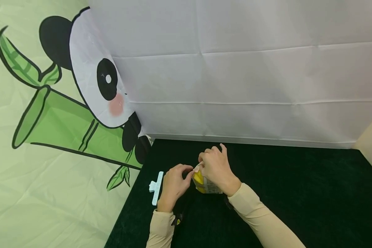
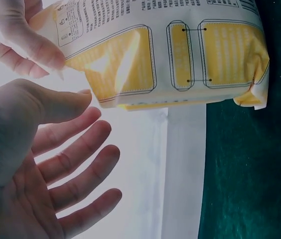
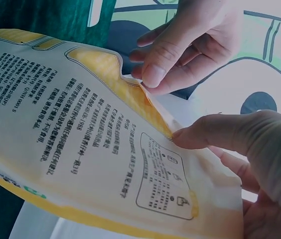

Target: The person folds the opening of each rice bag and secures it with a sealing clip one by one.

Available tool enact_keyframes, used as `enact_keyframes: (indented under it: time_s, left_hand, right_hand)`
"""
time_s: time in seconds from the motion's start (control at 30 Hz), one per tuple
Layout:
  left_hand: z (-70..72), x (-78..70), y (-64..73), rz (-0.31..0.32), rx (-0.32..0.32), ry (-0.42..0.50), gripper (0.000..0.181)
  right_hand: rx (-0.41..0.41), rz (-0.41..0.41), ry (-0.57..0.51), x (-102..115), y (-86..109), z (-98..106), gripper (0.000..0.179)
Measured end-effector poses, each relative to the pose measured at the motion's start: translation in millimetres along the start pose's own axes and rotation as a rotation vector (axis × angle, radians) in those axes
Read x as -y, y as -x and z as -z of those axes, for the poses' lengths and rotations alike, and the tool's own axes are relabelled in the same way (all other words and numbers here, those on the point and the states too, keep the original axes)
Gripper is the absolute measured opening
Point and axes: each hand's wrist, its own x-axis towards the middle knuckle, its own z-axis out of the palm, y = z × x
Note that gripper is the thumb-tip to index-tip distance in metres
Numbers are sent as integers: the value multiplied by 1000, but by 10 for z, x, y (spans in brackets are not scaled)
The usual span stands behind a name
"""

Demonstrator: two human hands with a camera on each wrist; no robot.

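A white-and-yellow printed food bag (image 1: pixel 213 186) stands on the dark green cloth between the two hands. My right hand (image 1: pixel 216 166) pinches its top edge; the right wrist view shows the thumb on the printed face of the bag (image 3: pixel 80 114) and other fingers behind it. Beside the bag's upper corner is my left hand (image 1: pixel 174 184), thumb tip right at the yellow side fold. Its fingers (image 2: pixel 88 169) are spread and relaxed in the left wrist view, with nothing in the palm.
A light blue bag clip (image 1: pixel 156 188) lies on the green cloth (image 1: pixel 297 193), just left of the left hand. Behind the table hangs a white sheet (image 1: pixel 251 75). A pale green panda-print sheet (image 1: pixel 65 179) covers the left side.
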Motion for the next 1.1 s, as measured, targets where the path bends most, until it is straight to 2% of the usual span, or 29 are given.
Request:
enact_keyframes:
  time_s: [0.2,0.47,0.67,1.1]
  left_hand:
    - [37,41,35,4,-20,5,19]
    - [76,61,43,42,4,13,20]
    - [95,69,36,44,-2,-17,20]
    - [108,88,38,62,-5,-16,20]
  right_hand:
    - [15,-13,7,4,-1,3,8]
    - [16,-17,-1,2,5,1,9]
    - [4,-15,-4,7,1,6,9]
    - [7,-13,-5,-14,10,0,9]
